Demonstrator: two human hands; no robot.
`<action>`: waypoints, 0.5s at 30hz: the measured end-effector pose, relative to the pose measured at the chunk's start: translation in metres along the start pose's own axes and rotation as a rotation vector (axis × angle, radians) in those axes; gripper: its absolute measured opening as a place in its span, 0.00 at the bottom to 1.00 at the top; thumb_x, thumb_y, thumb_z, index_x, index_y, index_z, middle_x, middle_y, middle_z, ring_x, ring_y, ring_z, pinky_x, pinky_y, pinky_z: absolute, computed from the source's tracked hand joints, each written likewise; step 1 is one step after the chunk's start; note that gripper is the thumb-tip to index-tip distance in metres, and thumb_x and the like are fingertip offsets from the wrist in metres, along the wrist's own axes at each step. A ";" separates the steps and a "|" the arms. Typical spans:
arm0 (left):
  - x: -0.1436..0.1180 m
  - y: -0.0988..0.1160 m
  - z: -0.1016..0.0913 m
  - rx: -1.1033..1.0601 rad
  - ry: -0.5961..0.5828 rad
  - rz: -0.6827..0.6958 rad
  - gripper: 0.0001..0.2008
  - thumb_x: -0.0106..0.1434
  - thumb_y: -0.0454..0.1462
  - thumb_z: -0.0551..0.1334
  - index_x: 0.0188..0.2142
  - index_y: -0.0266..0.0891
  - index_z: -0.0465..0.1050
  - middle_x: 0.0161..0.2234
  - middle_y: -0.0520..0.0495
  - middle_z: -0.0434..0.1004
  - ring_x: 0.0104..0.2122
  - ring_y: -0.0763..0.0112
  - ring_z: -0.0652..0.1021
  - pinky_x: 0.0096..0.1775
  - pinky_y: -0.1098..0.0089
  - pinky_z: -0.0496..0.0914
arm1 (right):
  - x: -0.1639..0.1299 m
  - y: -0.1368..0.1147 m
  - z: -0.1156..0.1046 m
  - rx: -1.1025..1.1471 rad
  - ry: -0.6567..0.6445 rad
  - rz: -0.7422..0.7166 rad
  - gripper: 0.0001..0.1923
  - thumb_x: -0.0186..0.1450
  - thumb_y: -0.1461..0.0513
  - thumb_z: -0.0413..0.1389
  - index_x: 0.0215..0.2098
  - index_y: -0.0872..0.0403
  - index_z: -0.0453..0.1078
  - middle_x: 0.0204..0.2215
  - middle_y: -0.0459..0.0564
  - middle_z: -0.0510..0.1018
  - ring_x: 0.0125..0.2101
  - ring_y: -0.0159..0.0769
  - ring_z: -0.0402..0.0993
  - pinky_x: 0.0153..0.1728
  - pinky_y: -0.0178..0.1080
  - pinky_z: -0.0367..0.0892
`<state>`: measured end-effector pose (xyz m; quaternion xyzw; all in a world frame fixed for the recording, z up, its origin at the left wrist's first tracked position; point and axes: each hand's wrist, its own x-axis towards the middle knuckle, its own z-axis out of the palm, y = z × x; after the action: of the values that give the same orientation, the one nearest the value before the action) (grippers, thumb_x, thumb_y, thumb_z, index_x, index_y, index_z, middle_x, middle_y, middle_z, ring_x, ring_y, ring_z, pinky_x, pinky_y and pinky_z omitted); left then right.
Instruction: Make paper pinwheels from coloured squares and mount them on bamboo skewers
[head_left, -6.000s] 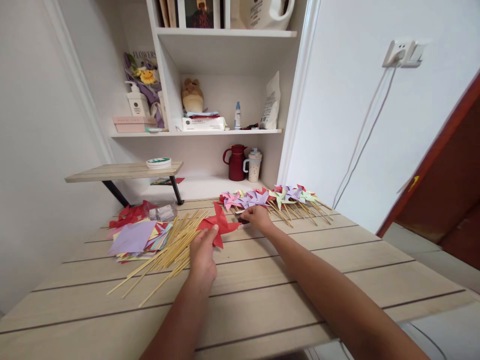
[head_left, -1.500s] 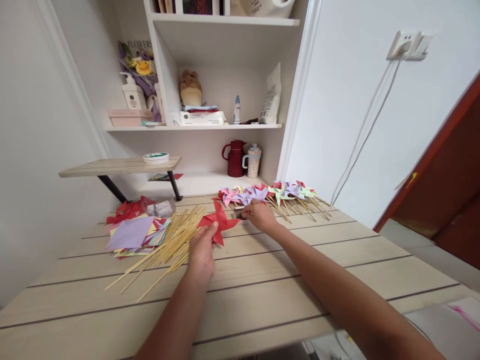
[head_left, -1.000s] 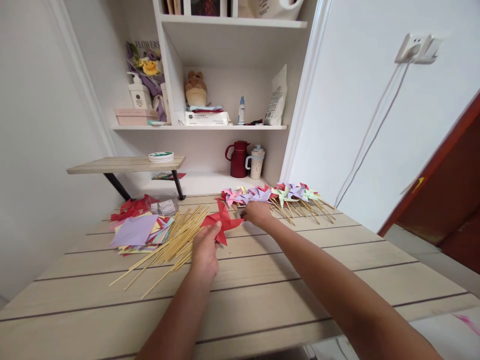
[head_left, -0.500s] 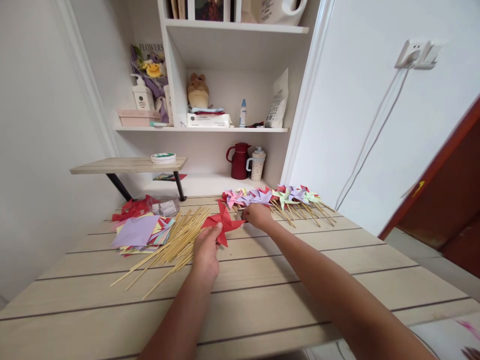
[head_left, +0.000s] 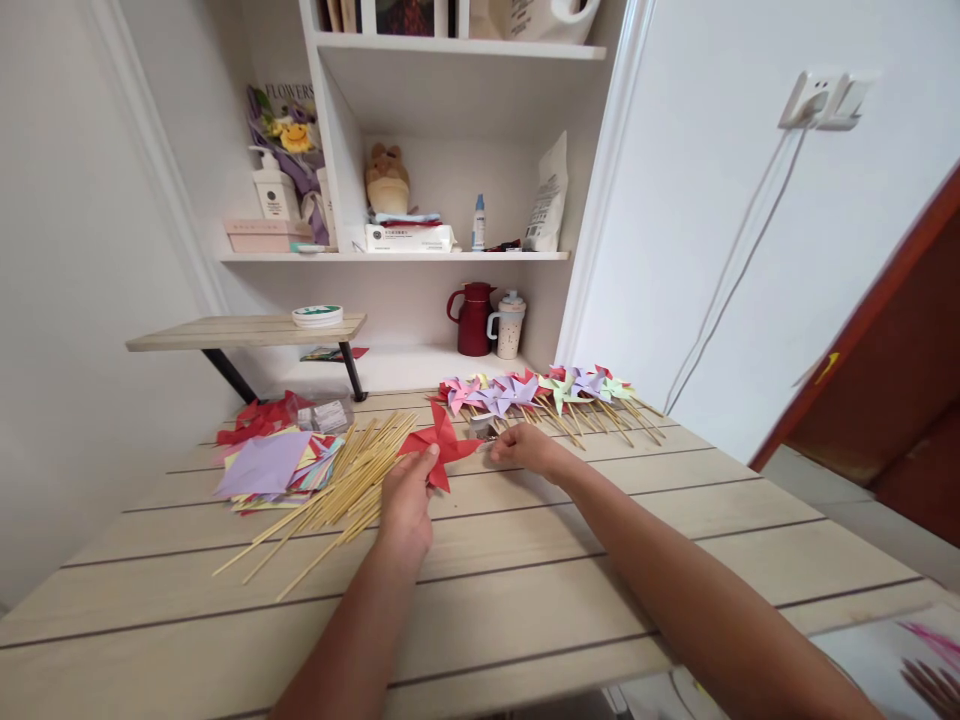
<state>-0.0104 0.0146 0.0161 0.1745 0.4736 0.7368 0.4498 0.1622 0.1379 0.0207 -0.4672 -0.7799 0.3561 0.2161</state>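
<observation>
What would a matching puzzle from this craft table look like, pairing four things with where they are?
Things:
1. red pinwheel
2. sticks
3. red jug
4. tape roll

Places:
A. on the small raised shelf
B. loose on the table, beside the paper stack
C. held in the left hand
D. on the white ledge beside the mug

Pairs: 1-C, 2-B, 3-D, 4-A
</observation>
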 end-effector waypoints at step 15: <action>0.001 0.003 0.000 0.003 0.033 -0.038 0.12 0.46 0.35 0.76 0.23 0.37 0.74 0.24 0.51 0.77 0.23 0.77 0.73 0.28 0.74 0.65 | -0.008 0.013 0.004 0.094 0.044 0.015 0.09 0.62 0.62 0.57 0.28 0.56 0.79 0.21 0.46 0.78 0.21 0.31 0.68 0.25 0.33 0.62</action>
<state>-0.0127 0.0151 0.0189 0.1541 0.4850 0.7304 0.4555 0.1705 0.1336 0.0078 -0.4702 -0.7538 0.3835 0.2520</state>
